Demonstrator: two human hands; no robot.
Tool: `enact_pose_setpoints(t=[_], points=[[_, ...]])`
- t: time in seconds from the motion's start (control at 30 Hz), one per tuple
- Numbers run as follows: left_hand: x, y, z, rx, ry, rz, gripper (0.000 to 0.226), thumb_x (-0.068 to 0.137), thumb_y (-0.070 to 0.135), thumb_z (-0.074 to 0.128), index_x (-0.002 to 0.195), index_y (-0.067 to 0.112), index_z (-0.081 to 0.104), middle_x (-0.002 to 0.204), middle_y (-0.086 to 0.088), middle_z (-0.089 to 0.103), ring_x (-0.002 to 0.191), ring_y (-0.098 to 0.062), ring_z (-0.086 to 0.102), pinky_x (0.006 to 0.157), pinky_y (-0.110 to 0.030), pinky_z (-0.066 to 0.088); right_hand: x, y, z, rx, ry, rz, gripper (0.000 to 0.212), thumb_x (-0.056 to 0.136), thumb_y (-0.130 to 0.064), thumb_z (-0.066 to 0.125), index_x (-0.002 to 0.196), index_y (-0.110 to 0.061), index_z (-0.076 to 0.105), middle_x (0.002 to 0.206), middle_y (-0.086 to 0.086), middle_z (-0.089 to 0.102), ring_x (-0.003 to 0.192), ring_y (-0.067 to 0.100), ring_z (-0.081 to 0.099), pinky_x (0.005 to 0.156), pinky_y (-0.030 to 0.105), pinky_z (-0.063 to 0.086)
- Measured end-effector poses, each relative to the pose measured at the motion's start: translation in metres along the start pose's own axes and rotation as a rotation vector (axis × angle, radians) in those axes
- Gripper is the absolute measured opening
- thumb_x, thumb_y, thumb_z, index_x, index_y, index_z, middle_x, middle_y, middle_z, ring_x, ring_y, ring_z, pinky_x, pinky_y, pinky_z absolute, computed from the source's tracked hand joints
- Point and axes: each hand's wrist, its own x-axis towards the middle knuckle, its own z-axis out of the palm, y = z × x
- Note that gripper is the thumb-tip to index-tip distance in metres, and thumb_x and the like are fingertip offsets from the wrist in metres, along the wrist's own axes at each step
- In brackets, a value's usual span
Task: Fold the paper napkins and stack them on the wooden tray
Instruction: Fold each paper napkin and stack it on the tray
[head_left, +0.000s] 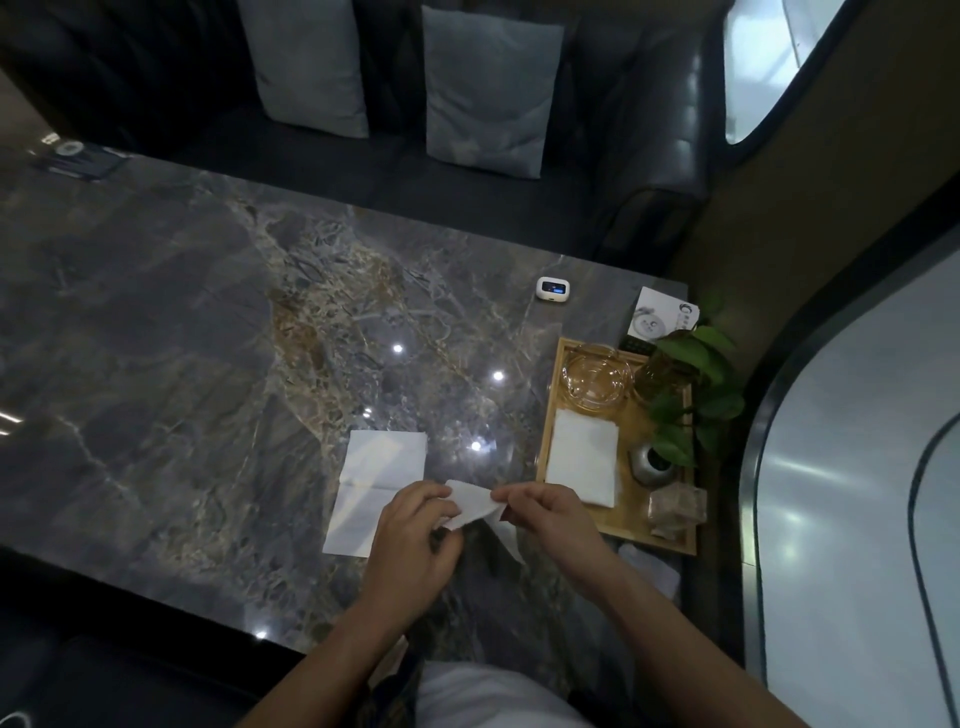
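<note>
Left hand (415, 535) and right hand (550, 514) pinching a white paper napkin (475, 501) above dark marble table (182, 338), folded white napkins (584, 454) on rectangular wooden tray (623, 525)

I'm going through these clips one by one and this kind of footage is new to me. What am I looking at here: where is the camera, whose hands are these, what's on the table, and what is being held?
There is no machine here. One wide-angle camera sits on a person's head and looks forward and down, so the two bare arms coming in from the bottom are the wearer's own. The left hand and the right hand pinch a white paper napkin between them, lifted just above the marble table, apparently mid-fold. A second napkin, the flat napkin, lies on the table beside the left hand. At the right stands the wooden tray, holding a folded napkin stack, a glass dish, a small grey pot and a leafy plant. Behind the table is a dark sofa with grey cushions.
</note>
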Motion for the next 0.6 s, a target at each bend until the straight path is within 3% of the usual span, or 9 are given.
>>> enact_pose_setpoints(t=[0.13,0.2,0.27,0.33,0.4,0.5,0.6], points=[[0.006,0.011,-0.007,-0.09,-0.115,-0.062,0.008,0.082,0.022,0.061,0.089,0.023,0.065,0.102,0.015,0.063,0.099,0.0,0.055,0.085,-0.018,0.044,-0.002,0.0,-0.003,-0.07,-0.017,-0.046,0.015,0.093,-0.016,0.06,0.103,-0.016,0.071,0.102,0.002,0.071,0.096,0.013,0.066,0.082,0.024,0.053],[0.012,0.02,-0.013,-0.192,-0.217,-0.198,0.012,0.085,0.02,0.059,0.09,0.029,0.065,0.089,0.019,0.065,0.085,-0.001,0.06,0.071,-0.013,0.045,-0.002,0.0,-0.004,-0.08,-0.038,-0.052,0.02,0.091,-0.01,0.062,0.108,-0.017,0.067,0.106,0.003,0.069,0.1,0.013,0.064,0.081,0.021,0.052],[0.021,0.028,-0.018,-0.299,-0.309,-0.352,0.02,0.087,0.013,0.056,0.076,0.029,0.061,0.077,0.012,0.063,0.075,-0.009,0.059,0.06,-0.019,0.043,-0.002,-0.001,-0.006,-0.106,-0.08,-0.042,0.029,0.087,-0.001,0.061,0.112,-0.016,0.064,0.109,0.007,0.068,0.103,0.018,0.064,0.085,0.025,0.054],[0.032,0.036,-0.023,-0.41,-0.421,-0.524,0.023,0.088,0.013,0.054,0.067,0.023,0.057,0.076,0.003,0.058,0.074,-0.014,0.053,0.062,-0.027,0.04,-0.005,-0.004,-0.009,-0.126,-0.138,-0.009,0.034,0.084,0.002,0.061,0.114,-0.015,0.063,0.111,0.01,0.067,0.104,0.021,0.064,0.086,0.029,0.057],[0.04,0.04,-0.029,-0.486,-0.495,-0.675,0.015,0.085,0.021,0.054,0.071,0.019,0.057,0.084,-0.005,0.057,0.079,-0.018,0.052,0.069,-0.032,0.04,-0.008,-0.008,-0.012,-0.149,-0.211,0.015,0.034,0.083,0.0,0.062,0.109,-0.022,0.064,0.11,0.008,0.069,0.104,0.02,0.065,0.087,0.032,0.057],[0.042,0.041,-0.034,-0.642,-0.473,-0.897,0.009,0.087,0.021,0.057,0.084,0.014,0.06,0.09,-0.009,0.061,0.086,-0.026,0.056,0.075,-0.038,0.043,-0.011,-0.008,-0.016,-0.215,-0.306,0.041,0.033,0.081,-0.01,0.067,0.105,-0.032,0.064,0.109,-0.003,0.072,0.104,0.015,0.066,0.09,0.036,0.054],[0.04,0.036,-0.035,-0.834,-0.426,-1.012,0.016,0.088,0.02,0.061,0.097,0.007,0.064,0.096,-0.017,0.067,0.094,-0.034,0.062,0.083,-0.043,0.047,-0.012,-0.006,-0.018,-0.173,-0.273,0.048,0.035,0.08,-0.014,0.072,0.111,-0.028,0.064,0.107,-0.004,0.074,0.101,0.013,0.068,0.087,0.035,0.055]])
